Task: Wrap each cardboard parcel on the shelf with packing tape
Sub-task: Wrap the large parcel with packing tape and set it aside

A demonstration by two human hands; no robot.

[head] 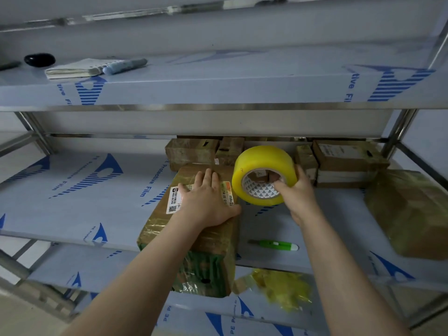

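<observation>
The parcel [157, 226] you are working on lies at the front edge of the middle shelf [97, 202], its near end hanging over that edge. It is a long brown cardboard box with a white printed label on top, and glossy, wrinkled tape bands already cross its top and its green-printed near end, so it looks partly wrapped, perhaps nearly done. Your left grip [208, 202] lies flat on its top with fingers straight, pressing it down and holding nothing. Your right grip [298, 197] holds the tape roll [261, 156] just beside the parcel's far right corner, thumb in the cardboard core, fingers round the outside. The roll is thick, smooth and translucent yellow. Whether a strand runs from it to the box cannot be told. At the shelf's right edge a large parcel [412, 214] shines all over with film and seems finished. The stacked boxes [191, 151] at the back edge show some sheen, but whether they need more is unclear. A green cutter [274, 245] lies near the front edge, and crumpled yellow tape [281, 287] sits on the shelf below.
</observation>
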